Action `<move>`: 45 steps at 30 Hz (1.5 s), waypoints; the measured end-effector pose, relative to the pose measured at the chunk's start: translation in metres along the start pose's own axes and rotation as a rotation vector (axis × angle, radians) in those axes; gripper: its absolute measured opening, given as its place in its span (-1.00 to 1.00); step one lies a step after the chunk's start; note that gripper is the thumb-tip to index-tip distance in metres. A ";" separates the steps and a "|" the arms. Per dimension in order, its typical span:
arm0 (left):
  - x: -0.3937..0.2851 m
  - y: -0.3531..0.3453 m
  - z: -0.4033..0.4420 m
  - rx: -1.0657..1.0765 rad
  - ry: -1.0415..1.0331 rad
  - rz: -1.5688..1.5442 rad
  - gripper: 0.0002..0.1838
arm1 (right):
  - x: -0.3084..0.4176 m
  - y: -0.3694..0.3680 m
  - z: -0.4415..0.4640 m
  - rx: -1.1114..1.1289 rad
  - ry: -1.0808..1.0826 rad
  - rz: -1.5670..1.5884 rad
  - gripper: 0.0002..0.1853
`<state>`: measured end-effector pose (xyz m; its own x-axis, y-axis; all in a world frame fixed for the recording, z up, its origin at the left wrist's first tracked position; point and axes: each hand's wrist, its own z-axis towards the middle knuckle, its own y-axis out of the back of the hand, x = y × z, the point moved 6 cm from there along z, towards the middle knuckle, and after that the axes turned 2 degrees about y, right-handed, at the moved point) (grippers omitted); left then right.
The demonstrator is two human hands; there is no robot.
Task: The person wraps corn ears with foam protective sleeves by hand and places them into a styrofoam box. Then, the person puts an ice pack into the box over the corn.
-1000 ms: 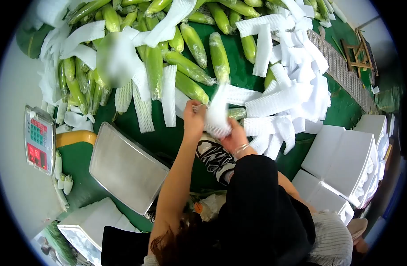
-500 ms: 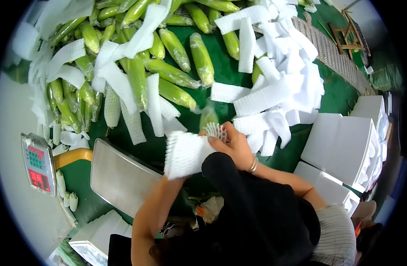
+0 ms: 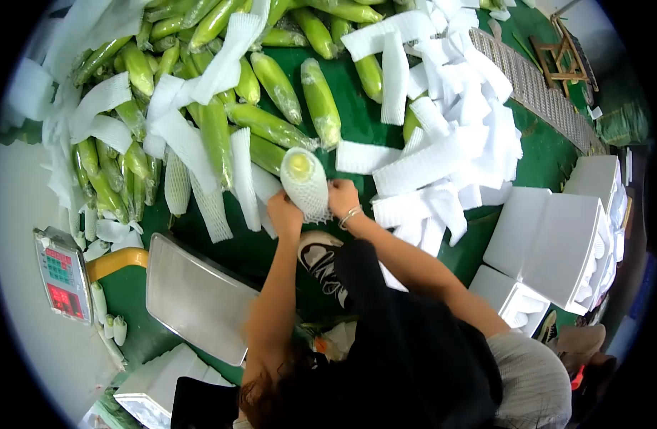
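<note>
Here, both hands are closed on one white foam net, the left hand (image 3: pixel 285 213) pinching its lower left side and the right hand (image 3: pixel 343 199) gripping its lower right edge, a bracelet (image 3: pixel 351 217) on that wrist. Net (image 3: pixel 310 196) stands between the two, fitted around a cob (image 3: pixel 300 166) whose pale yellow-green end shows at the net's open top. Held over the green floor (image 3: pixel 260 250), near the front edge of the pile; a shoe (image 3: pixel 321 264) just below. Beyond, one film-wrapped cob (image 3: pixel 320 104) lies on its own patch of green, its lower tip near the netted one. Main pile (image 3: pixel 214 136) spreads to the left and far side, green husks under clear film, several foam strips (image 3: pixel 232 53) draped across it. To the right, a loose white heap (image 3: pixel 457 143) of more strips, the nearest of them close to the right hand. Left of the left arm, a bare metal pan (image 3: pixel 200 300), tilted in view; its display (image 3: pixel 62 275) is lit red. White boxes (image 3: pixel 543 236) at far right, a wooden stool (image 3: pixel 564 53) upper right beside a long grey mat (image 3: pixel 536 93).
</note>
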<state>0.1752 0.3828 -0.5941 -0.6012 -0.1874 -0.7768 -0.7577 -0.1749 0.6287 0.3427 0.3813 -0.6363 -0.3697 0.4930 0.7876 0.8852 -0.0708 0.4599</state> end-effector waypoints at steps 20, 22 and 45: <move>0.033 0.231 0.068 -0.154 0.267 -0.600 -0.23 | 0.160 -0.108 -0.061 -0.010 0.893 -0.601 -0.17; 0.085 0.228 0.103 -0.301 0.205 -0.297 -0.19 | 0.149 -0.123 -0.058 0.192 0.849 -0.662 -0.05; -0.220 0.091 0.168 0.117 -0.325 -0.517 -0.45 | 0.206 0.218 0.020 -0.356 0.799 0.090 -0.60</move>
<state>0.1961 0.5706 -0.3726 -0.1813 0.2005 -0.9628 -0.9833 -0.0540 0.1739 0.4648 0.4849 -0.3821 -0.5083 -0.2725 0.8169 0.8288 -0.4124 0.3782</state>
